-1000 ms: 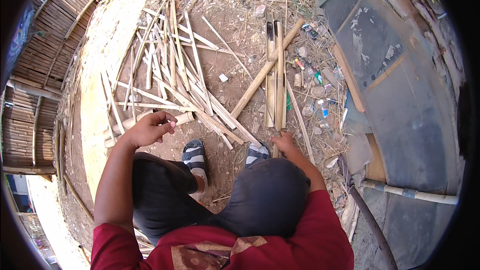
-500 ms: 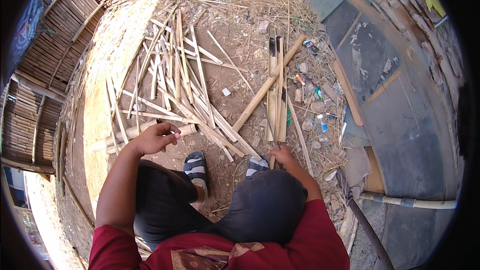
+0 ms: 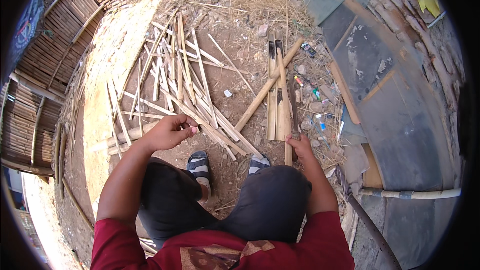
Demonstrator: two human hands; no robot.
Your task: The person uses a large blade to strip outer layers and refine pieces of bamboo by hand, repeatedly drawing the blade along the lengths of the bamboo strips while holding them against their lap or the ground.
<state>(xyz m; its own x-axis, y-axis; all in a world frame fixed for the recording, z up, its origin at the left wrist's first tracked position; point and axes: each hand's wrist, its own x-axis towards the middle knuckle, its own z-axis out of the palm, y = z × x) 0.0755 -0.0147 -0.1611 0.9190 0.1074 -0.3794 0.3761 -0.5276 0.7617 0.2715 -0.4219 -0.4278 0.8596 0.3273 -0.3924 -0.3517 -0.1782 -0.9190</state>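
My right hand (image 3: 300, 146) is closed in front of my right knee. It grips the handle of a long dark-bladed knife (image 3: 294, 105), whose blade points away from me. A pale split bamboo strip (image 3: 286, 120) runs alongside the knife and touches the fingers; whether the hand also grips it I cannot tell. My left hand (image 3: 172, 131) hovers over the near end of the bamboo pile, fingers loosely curled, with a gap between thumb and forefinger. Nothing shows in it. Beneath and beyond it lies a heap of split bamboo strips (image 3: 190, 82).
Halved bamboo pieces (image 3: 271, 110) lie across the dirt under a round bamboo pole (image 3: 265, 92). Whole bamboo lengths (image 3: 132, 133) rest left of my feet. Dark sheets (image 3: 410, 135) line the right side, with litter and stones before them. A slatted bamboo wall (image 3: 55, 45) stands left.
My right hand has moved right and slightly up, and the knife has swung from slanting left to nearly straight ahead. The bamboo strip shifted beside it. My left hand moved right, nearer the pile.
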